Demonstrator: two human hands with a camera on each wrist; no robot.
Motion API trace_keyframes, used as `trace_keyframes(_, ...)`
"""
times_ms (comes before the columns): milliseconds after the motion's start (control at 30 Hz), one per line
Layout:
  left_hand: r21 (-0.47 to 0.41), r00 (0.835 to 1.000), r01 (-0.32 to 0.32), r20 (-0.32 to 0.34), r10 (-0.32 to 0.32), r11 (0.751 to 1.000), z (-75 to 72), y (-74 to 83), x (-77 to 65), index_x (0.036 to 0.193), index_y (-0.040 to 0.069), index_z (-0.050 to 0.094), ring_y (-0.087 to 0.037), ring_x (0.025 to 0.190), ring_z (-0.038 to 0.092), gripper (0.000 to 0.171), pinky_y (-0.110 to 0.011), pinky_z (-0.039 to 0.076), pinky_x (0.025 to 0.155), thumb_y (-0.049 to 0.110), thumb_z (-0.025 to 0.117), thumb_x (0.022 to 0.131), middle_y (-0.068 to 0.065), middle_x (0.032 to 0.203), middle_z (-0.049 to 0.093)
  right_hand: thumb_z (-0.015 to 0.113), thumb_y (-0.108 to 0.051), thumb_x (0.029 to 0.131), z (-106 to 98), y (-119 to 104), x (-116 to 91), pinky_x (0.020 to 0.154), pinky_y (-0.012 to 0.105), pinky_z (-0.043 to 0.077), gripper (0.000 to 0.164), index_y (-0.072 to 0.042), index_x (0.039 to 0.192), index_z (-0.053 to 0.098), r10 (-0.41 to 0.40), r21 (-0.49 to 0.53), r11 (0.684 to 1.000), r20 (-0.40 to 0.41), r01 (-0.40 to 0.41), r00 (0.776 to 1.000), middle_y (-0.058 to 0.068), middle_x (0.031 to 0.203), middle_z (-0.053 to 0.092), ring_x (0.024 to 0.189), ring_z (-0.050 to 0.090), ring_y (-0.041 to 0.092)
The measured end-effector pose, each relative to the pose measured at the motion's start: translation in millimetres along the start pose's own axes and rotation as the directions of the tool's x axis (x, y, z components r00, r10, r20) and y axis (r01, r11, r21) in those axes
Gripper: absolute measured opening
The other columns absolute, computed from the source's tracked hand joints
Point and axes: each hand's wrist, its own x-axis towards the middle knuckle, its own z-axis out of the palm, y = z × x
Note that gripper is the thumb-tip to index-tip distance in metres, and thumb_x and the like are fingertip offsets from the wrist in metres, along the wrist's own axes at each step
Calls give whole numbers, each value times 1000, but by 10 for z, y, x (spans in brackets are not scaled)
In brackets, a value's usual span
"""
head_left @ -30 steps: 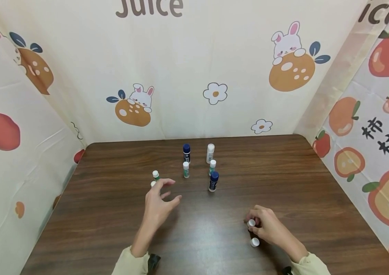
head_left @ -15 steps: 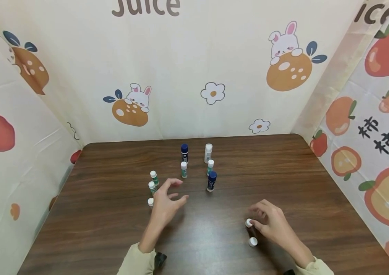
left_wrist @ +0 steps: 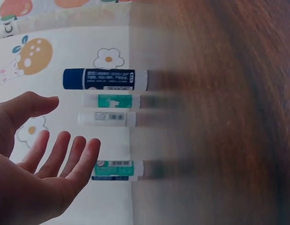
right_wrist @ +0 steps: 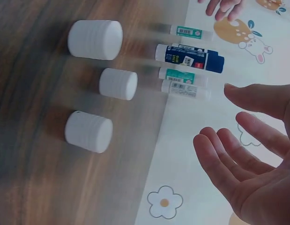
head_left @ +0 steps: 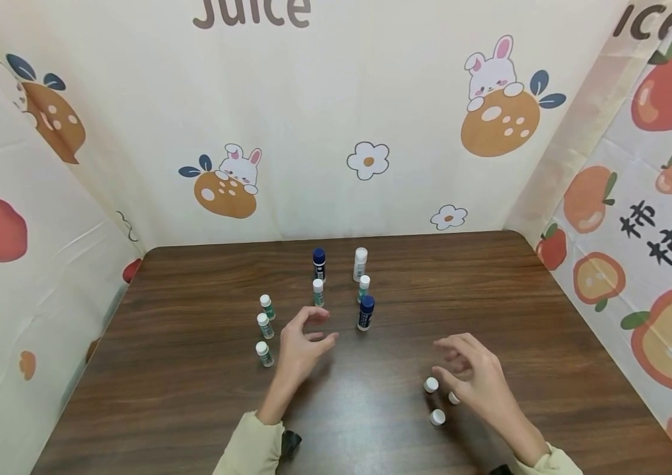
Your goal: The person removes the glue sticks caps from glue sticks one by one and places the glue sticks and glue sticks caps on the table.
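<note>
My left hand (head_left: 302, 346) hovers over the middle of the table, thumb and fingers apart and holding nothing. To its left, three small green-labelled glue sticks with white caps stand in a column: a back one (head_left: 267, 307), a middle one (head_left: 265, 326) and a front one (head_left: 264, 354). My right hand (head_left: 478, 377) is raised with relaxed, parted fingers and nothing in them. Below it stand three short white cylinders with fine ribs: one (right_wrist: 95, 39), a smaller-looking one (right_wrist: 118, 84) and another (right_wrist: 88, 131). In the head view the hand partly covers one of them.
Beyond the hands stand a navy glue stick (head_left: 366, 313), another navy one (head_left: 319, 264), a white one (head_left: 360, 264) and two green-labelled ones, a left one (head_left: 318, 292) and a right one (head_left: 364, 289). Printed curtain walls (head_left: 312, 119) enclose the brown table (head_left: 205, 409).
My left hand has drifted right, uncovering the green-labelled glue sticks. My right hand has let go of a white cylinder and lifted away from it; a third cylinder now shows beside it.
</note>
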Motion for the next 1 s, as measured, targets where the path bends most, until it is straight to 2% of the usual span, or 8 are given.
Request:
trace_keyframes(133, -8, 1000, -4, 15, 4, 1000, 60, -51, 26, 103, 8, 62, -26, 101, 61, 36, -47, 52, 82, 2, 78, 71, -16, 107, 64, 84, 11, 55, -9, -25, 35, 57, 20, 51, 52, -11, 99, 67, -14, 5, 1000, -7, 14, 1000, -3, 94, 60, 74, 59, 7)
trace_keyframes(333, -25, 999, -9, 31, 10, 1000, 158, -104, 72, 102, 6, 62, -31, 101, 60, 35, -48, 52, 81, 2, 78, 71, -18, 106, 64, 83, 9, 57, -27, -63, 86, 58, 17, 51, 50, -10, 101, 66, -55, 6, 998, -5, 55, 998, 0, 96, 61, 74, 60, 10)
trace_keyframes(633, -30, 998, -12, 53, 14, 999, 316, -116, 150, 102, 4, 62, -28, 98, 61, 35, -38, 54, 77, 3, 78, 70, -18, 105, 65, 83, 8, 58, -30, -115, 185, 59, 18, 51, 51, -9, 104, 66, -73, 10, 997, 4, 73, 997, -4, 98, 59, 76, 59, 9)
trace_keyframes(1000, -52, 999, -14, 49, 17, 999, 466, -146, 230, 100, 1, 62, -34, 97, 62, 36, -45, 53, 77, 0, 78, 68, -21, 102, 64, 83, 8, 59, -9, -167, 293, 60, 18, 51, 50, -11, 102, 67, -81, 4, 997, 6, 81, 997, 0, 96, 61, 76, 59, 7)
